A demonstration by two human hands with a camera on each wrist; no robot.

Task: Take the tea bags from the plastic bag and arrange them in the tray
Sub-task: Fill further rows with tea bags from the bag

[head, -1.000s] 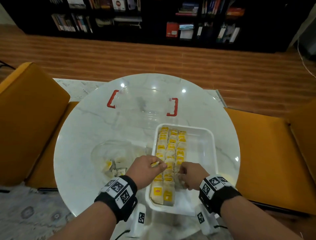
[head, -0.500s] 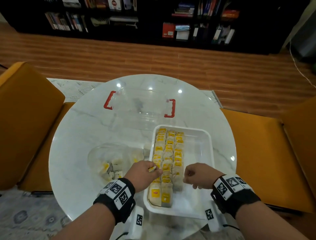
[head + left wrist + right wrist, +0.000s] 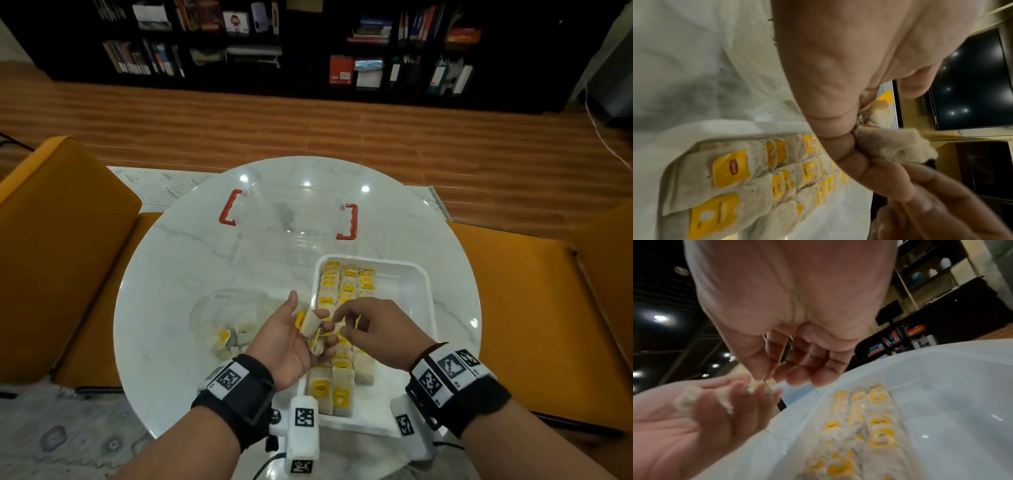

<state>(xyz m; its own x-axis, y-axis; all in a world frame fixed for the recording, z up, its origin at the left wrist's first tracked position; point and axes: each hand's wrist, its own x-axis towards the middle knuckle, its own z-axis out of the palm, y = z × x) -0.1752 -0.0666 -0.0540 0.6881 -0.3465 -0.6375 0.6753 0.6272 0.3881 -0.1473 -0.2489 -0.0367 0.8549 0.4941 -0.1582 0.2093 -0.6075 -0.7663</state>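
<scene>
Head view: the left hand [image 3: 287, 342], palm up beside the tray [image 3: 424, 308], clutches tea bags [image 3: 310, 323]; more remain in the plastic bag [image 3: 222, 325]. Right-wrist view: the right hand [image 3: 789, 353] pinches one bag's string. Next, likely laying it into a row.

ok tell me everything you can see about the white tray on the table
The white tray is a shallow rectangle with rounded corners and a raised rim, seemingly glossy plastic. It sits flat on the round marble table, right of the plastic bag. Three rows of tea bags with yellow tags fill its left part; the right part is bare. The left hand, gripping tea bags, and the right hand hover over its near end; contact cannot be told.
</scene>
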